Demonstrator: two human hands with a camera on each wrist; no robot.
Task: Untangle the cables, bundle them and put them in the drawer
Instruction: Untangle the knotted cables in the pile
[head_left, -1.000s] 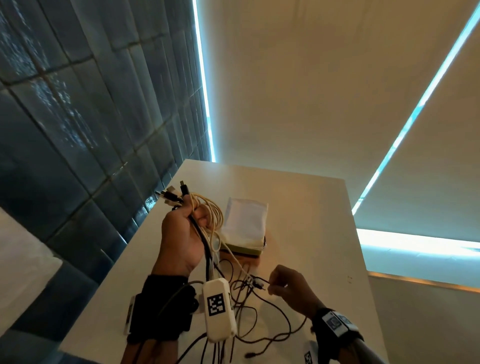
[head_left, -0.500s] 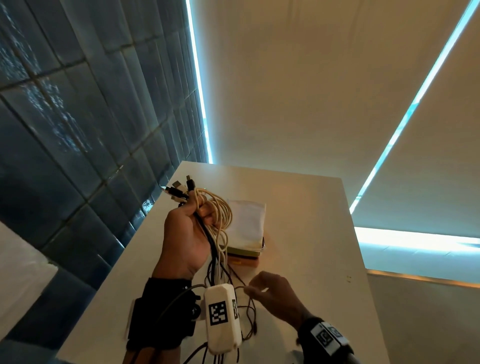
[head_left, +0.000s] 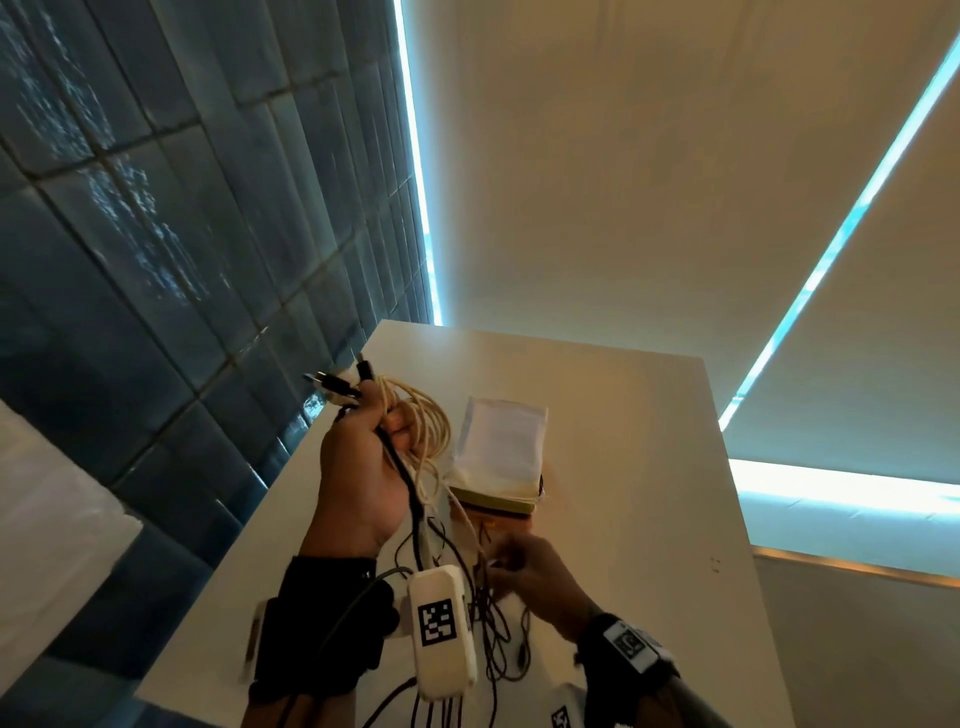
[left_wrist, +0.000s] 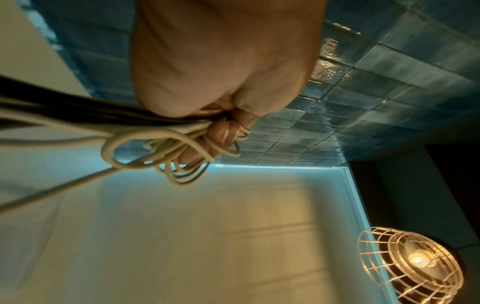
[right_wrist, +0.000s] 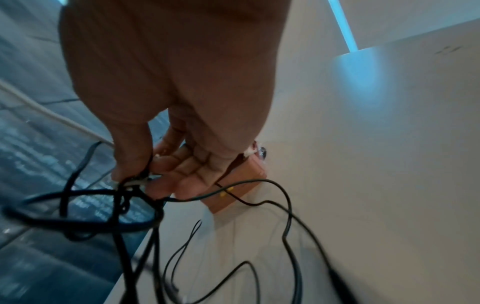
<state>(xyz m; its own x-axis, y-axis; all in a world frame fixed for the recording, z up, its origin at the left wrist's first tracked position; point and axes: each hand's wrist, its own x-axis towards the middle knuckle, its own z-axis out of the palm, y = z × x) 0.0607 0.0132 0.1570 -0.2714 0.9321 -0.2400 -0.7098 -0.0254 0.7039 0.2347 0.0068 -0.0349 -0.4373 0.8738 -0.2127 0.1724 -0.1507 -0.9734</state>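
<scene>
Nearest, the right hand (head_left: 524, 566) hovers low over the near end of the white table (head_left: 649, 467), its thumb and fingers pinching a knot of thin black cables (right_wrist: 124, 205). Their loose loops trail down toward the near edge and lie on the tabletop. Just beyond and to the left, the left hand (head_left: 363, 467) is raised above the table's left edge, fist closed tight around a cream cable coil (head_left: 421, 421) together with several black leads. The bundle's long axis runs near to far: the plug ends (head_left: 337, 382) stick out of the fist toward the far-left tiled wall (head_left: 156, 234), while the strands hang back down toward the right hand. Farther along, mid-table, a white cloth pouch (head_left: 501, 447) rests on a small box.
</scene>
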